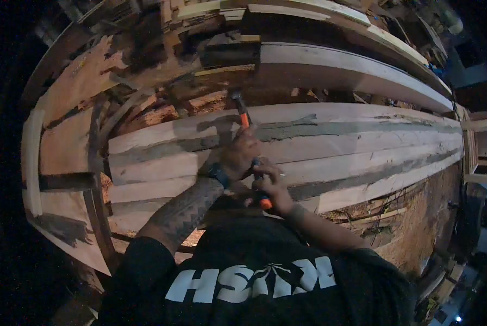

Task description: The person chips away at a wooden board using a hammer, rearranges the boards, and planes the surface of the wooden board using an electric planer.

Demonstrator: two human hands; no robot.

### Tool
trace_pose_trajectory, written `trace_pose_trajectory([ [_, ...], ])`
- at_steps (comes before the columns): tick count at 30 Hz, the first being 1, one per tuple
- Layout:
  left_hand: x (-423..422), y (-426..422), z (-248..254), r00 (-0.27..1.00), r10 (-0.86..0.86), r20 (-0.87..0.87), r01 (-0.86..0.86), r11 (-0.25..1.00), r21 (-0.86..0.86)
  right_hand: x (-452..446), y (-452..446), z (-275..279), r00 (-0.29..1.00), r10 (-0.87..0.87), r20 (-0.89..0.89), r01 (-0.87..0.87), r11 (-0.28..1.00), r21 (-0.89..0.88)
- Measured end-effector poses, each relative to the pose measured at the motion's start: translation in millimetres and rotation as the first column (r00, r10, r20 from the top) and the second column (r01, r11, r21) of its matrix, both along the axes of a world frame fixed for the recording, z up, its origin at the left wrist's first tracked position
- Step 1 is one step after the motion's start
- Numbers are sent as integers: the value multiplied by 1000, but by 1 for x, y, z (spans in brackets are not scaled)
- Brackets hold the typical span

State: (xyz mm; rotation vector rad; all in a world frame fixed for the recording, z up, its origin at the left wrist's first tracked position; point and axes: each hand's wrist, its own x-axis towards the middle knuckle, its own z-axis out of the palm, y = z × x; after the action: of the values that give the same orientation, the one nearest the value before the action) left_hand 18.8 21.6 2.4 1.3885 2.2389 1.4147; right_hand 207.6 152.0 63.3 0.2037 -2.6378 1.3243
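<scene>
A hammer with a dark head and a black-and-orange handle (244, 120) is over a row of long, pale wooden planks with grey-brown streaks (357, 144), near the middle of the view. Its head points away from the person, toward the far edge of the row, and a soft shadow falls on the wood just to the left.

The left hand (241, 155) is closed around the hammer just below its orange section, with a dark band (219, 175) around the wrist. Nearer the body, the right hand (273, 187) has its grip wrapped around a black handle length with an orange end (265, 202), roughly in line with the hammer. The left fist covers the space between, so whether both parts belong to one tool cannot be told for certain.

The planks lie side by side, running from left to right. Beyond them, a thick, pale, squared timber beam (357, 68) lies roughly parallel, with more cut lumber further back. To the left stand broad brown wooden boards (67, 144). Reddish-brown ground (417, 228) shows at the right. The person's black shirt with large white lettering (287, 309) fills the lower middle.
</scene>
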Motion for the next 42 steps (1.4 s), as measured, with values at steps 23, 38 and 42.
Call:
trace_pose_trajectory([
  [23, -176, 8, 39, 946, -76, -316, 81, 997, 5, -167, 7, 151, 925, 2, -379, -174, 890, -421],
  [38, -46, 4, 81, 970, -123, -210, 70, 968, -242, -61, 2, 78, 979, 204, 25, -201, 975, -97],
  [42, -96, 31, -29, 995, -54, 82, 32, 967, 252, -119, -7, 82, 974, 114, -197, -126, 991, -49],
])
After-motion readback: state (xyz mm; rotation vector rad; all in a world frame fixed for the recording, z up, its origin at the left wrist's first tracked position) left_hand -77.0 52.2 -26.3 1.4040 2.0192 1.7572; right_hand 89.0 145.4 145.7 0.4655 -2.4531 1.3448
